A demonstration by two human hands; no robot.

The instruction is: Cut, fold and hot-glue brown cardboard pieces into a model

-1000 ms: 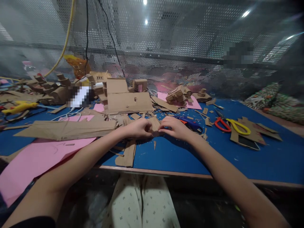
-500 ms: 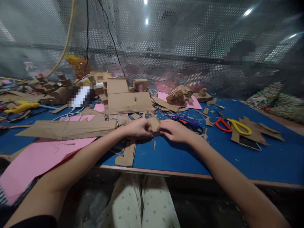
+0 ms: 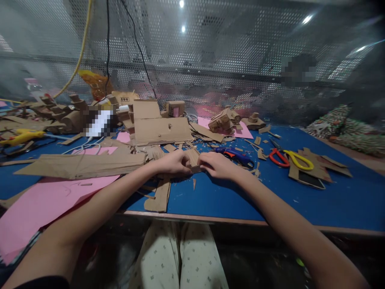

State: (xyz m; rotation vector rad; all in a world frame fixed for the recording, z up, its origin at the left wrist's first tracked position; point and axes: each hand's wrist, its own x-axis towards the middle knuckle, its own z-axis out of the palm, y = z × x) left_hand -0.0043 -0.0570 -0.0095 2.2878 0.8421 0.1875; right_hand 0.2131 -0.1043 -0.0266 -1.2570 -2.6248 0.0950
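Near the middle of the blue table, a small piece of cardboard (image 3: 194, 160) is held between my two hands. My left hand (image 3: 174, 162) has its thumb and fingers curled around the left end of it. Closed in a pinch, my right hand (image 3: 214, 164) grips the right end. The fingers hide much of the piece. Just behind my right hand lies a blue glue gun (image 3: 237, 156) with an orange trigger. A rounded cardboard strip (image 3: 161, 196) rests by the table edge below my left hand.
Scissors (image 3: 296, 159) with red and yellow handles lie on cardboard pieces (image 3: 309, 172) at the right. Behind my hands stands a folded cardboard structure (image 3: 164, 129). Layered cardboard (image 3: 102, 164) and pink paper (image 3: 51, 204) are at the left, and a yellow glue gun (image 3: 22, 137) lies beyond.
The view has shifted slightly, so the table's contents sit a little further left. Both hands keep nearly the same hold on the cardboard piece.
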